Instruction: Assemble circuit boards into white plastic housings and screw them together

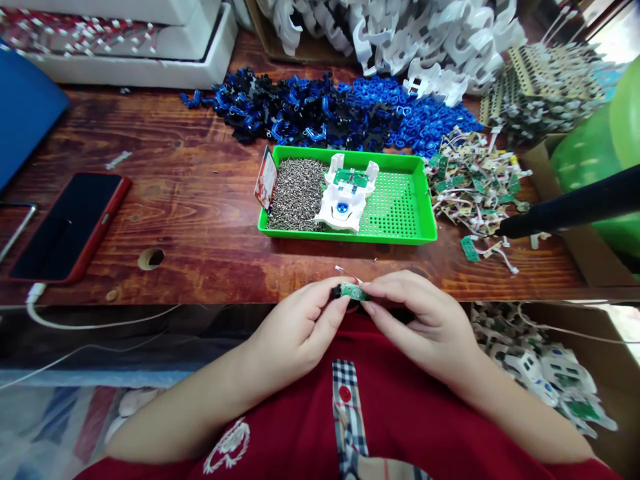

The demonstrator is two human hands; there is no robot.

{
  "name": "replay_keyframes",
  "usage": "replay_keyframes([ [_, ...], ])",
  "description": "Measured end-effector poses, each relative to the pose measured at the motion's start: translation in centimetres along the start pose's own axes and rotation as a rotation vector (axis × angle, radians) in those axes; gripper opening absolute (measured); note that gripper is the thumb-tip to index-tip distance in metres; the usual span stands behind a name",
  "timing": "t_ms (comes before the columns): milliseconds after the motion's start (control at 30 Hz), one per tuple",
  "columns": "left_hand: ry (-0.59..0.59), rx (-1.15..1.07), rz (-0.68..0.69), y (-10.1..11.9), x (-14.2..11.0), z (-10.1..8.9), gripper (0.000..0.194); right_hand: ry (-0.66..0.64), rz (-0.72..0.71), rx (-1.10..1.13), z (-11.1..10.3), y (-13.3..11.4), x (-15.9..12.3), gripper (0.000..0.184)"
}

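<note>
While left hand (299, 325) pinches board (353, 291), right (431, 316) grips it.

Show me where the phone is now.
In the head view, at left, the phone lies on the table, left of the tray, a white plug at its near end.

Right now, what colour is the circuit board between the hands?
The circuit board is green, best seen in the head view.

White glare (617, 30) washes out the upper-right corner.
</note>
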State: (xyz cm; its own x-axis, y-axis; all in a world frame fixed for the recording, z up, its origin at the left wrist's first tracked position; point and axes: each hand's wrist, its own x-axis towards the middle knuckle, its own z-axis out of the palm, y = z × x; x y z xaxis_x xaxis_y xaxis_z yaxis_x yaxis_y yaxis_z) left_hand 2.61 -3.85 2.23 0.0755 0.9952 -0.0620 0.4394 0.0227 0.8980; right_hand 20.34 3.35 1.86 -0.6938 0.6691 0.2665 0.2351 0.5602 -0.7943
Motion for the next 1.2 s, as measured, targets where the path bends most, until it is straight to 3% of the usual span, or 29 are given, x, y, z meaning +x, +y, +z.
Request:
replay_keyframes([
  [233,0.010,0.056,0.026,0.46,0.43,0.20,0.022,0.062,0.035,-0.064,0.40,-0.08,0.07,0.019],
  [433,-0.029,0.079,-0.069,0.70,0.34,-0.19,0.021,0.038,0.048,-0.092,0.59,-0.35,-0.06,0.024],
  [833,-0.075,-0.304,-0.348,0.37,0.14,-0.28,0.018,-0.013,0.082,-0.042,0.23,-0.39,-0.07,0.019],
  [1200,-0.015,-0.482,-0.425,0.24,0.34,0.33,0.014,-0.026,0.131,-0.057,0.45,-0.55,-0.06,0.013],
])
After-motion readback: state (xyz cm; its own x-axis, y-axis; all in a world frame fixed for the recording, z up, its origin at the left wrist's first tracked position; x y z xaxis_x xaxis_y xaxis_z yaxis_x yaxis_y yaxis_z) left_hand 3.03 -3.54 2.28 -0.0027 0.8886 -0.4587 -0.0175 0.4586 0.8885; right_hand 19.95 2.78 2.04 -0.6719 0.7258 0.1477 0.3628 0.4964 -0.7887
